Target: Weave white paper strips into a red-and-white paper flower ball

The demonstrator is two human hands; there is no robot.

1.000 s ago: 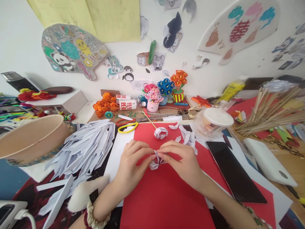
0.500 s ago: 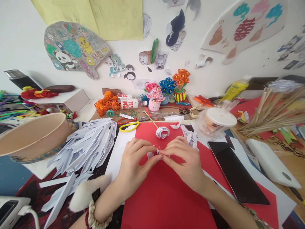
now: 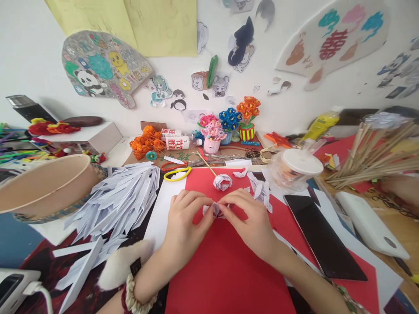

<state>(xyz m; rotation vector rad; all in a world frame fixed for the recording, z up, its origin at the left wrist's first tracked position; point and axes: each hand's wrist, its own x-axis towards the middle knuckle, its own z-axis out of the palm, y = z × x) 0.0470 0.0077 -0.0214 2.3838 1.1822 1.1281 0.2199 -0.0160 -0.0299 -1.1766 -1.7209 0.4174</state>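
My left hand [image 3: 189,220] and my right hand [image 3: 247,218] meet over a red sheet of paper [image 3: 225,270]. Between their fingertips is a small piece of folded white paper [image 3: 216,210], pinched from both sides; my fingers cover part of it. Just beyond my hands lies a white paper flower [image 3: 223,182] on a thin stick [image 3: 206,163], pointing back and left. Several loose folded paper pieces [image 3: 260,189] rest to the right of the flower.
A heap of white paper strips [image 3: 122,196] lies left, beside a round tan basin [image 3: 49,183]. Yellow-handled scissors [image 3: 177,173] lie behind my left hand. At right are a black phone [image 3: 324,235], a lidded white cup [image 3: 296,163] and a bundle of sticks [image 3: 369,152]. Someone's hand [image 3: 401,192] shows at the right edge.
The folded paper between my fingertips has turned and more of it shows. My right fingers have shifted slightly up on it. Another hand has appeared at the right edge.
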